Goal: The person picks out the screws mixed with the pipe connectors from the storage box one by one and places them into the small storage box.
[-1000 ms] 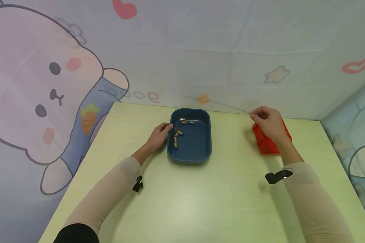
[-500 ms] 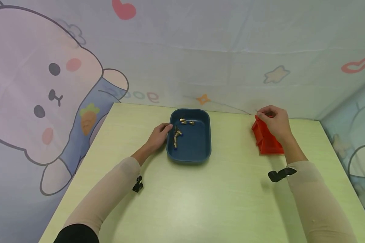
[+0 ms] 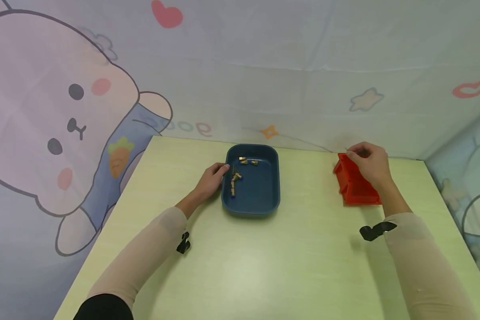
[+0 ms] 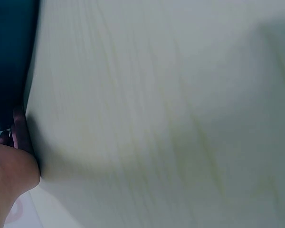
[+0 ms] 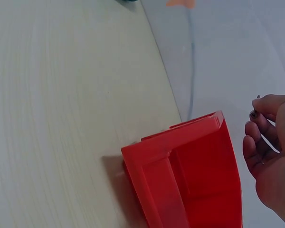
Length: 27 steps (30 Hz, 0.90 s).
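Behind the work we see a pale cloth backdrop (image 3: 240, 44), printed with hearts, stars and a big cartoon animal (lying on its side, with a carrot on its blue clothing). Before it spreads the pale yellow table (image 3: 240, 258), with a beige left sleeve (image 3: 142, 253) and a beige right sleeve (image 3: 428, 266) reaching over it. On the table stands a dark blue rounded rectangular tray (image 3: 260, 202); well to its right, near the back edge, we find a red open-topped plastic bin (image 5: 171, 140).

The left hand (image 3: 212, 180) touches the tray's left side, its fingers at the wall and rim; whether they grip we cannot tell. The right hand (image 3: 372, 164) is near the bin's rim yet apart from it, thumb and forefinger pinched together.

Smaller are the black clips (image 3: 378, 231) at the cuffs. Inside the tray we see brass-coloured fittings (image 3: 254, 162), some at the back, others along the left, a few with blue ends. Clamped between the right fingertips is a tiny metal piece (image 5: 254, 114) with a thin tip, its exact kind too small for us to tell.
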{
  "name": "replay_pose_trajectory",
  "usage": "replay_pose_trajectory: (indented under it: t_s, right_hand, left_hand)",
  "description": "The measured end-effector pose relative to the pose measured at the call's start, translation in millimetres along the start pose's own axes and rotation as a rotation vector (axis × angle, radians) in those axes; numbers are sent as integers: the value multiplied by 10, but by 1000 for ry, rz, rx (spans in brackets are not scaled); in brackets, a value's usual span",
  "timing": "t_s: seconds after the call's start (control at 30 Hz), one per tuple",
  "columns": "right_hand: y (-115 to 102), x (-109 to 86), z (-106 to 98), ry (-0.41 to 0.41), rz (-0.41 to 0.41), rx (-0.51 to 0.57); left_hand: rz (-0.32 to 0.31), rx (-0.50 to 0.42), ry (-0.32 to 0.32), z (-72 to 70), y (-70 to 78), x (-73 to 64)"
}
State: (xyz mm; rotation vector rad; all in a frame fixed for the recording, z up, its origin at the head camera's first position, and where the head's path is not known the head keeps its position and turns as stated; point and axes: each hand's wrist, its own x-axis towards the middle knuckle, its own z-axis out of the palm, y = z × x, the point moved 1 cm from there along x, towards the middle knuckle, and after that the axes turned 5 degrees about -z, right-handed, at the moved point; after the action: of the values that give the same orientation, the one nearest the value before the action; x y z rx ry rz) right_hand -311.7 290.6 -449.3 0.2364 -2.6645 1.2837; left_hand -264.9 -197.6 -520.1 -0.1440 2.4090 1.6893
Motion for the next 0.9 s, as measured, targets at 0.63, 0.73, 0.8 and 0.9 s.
replay_pose_trajectory:
  t_s: [0.63, 0.73, 0.8, 0.9]
  right_hand:
    - [132, 37, -85, -10, 33, -156]
    - [131, 35, -78, -5, 36, -163]
    - [125, 30, -75, 3, 38, -163]
    - [131, 30, -73, 18, 46, -157]
  left_hand:
    - [15, 2, 2, -13, 3, 10]
    - [12, -1, -1, -14, -5, 7]
    - [12, -3, -4, -14, -7, 0]
    - [15, -3, -6, -14, -8, -4]
